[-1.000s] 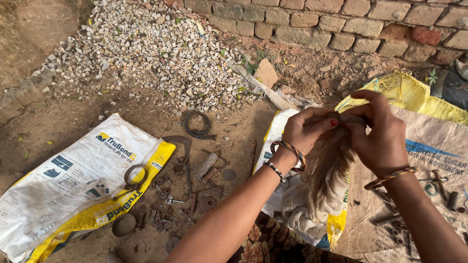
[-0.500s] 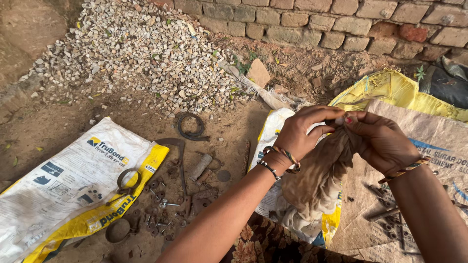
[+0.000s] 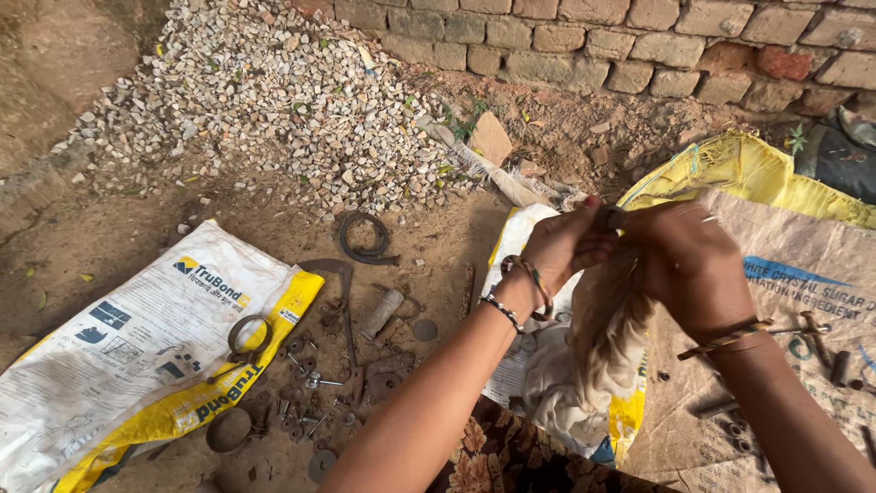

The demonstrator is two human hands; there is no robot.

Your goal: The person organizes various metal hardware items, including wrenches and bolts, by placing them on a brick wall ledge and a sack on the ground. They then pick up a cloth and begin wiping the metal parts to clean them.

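Note:
My left hand (image 3: 558, 245) and my right hand (image 3: 686, 260) meet in front of me, both closed on the top of a dirty beige cloth (image 3: 607, 330) that hangs down between them. A small dark object (image 3: 611, 217) shows between the fingertips; what it is I cannot tell. Bangles ring my left wrist (image 3: 516, 290) and a thin bracelet crosses my right wrist (image 3: 725, 338). The cloth dangles over a white and yellow sack (image 3: 511, 265) on the ground.
A white and yellow sack (image 3: 119, 356) lies at the left. Rusty rings, bolts and metal scraps (image 3: 351, 351) litter the dirt between the sacks. A brown sack (image 3: 785, 301) with bolts lies right. Gravel (image 3: 265, 110) and a brick wall (image 3: 639, 36) stand behind.
Both hands have shifted slightly lower and closer together on the cloth top, twisting it. The view has tilted a little, with the ground items sliding up and right.

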